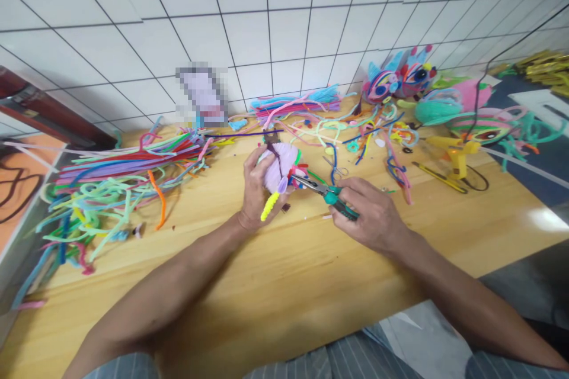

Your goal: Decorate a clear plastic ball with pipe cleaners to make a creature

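Note:
My left hand [254, 192] is closed around a lilac pipe-cleaner figure [274, 170] above the middle of the table. A dark strand runs across its rounded face, and a yellow twisted piece [269, 206] sticks out at its lower end. Red, blue and green bits show along its right side. In my right hand [371, 213] are long-nose pliers [331, 194] with green and black handles. Their tips touch or nearly touch the figure's right edge; whether the jaws grip a piece there I cannot tell.
Pipe cleaners [120, 183] are heaped at the left, with another bundle [296, 103] by the tiled wall. Small scissors [338, 170] lie behind the pliers. A yellow glue gun [456, 154] and a yellow cutter [440, 177] are at the right, near finished fuzzy figures [380, 84].

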A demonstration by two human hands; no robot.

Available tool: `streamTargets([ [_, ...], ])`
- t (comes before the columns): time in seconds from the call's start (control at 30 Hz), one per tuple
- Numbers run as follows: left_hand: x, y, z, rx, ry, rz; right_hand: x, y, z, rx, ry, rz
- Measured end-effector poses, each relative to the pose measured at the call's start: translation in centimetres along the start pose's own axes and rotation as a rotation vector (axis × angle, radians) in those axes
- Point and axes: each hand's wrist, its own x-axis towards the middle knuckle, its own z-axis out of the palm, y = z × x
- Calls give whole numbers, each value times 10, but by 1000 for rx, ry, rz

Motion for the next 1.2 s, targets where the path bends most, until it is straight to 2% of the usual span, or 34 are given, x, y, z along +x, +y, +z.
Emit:
streamTargets([
  [0.13,-1,0,-1,6,-4,8,-2,-1,1,-15,36,-16],
  [0.3,-2,1,0,29,-18,-11,-4,-1,2,-41,9,23],
  [0.5,-1,0,-1,7,-29,7,-3,-4,4,-115,38,23],
  [0.6,0,2,-1,-33,-36,15,-4,2,4,-128,70,62],
  [0.73,-1,2,1,-93,-51,8,-6,32,7,-220,24,226],
  [0.9,-5,-2,4,-130,-184,-77,-8,87,18,-417,-190,455],
  [1.0,-6,-3,4,-181,-246,-119,-10,105,22,-448,-307,543],
  [1.1,-5,-4,2,-244,-301,-163,-8,101,21,-372,-253,499],
  [1.2,-5,-5,1,-286,-305,-231,3,77,19,-177,-76,278],
])
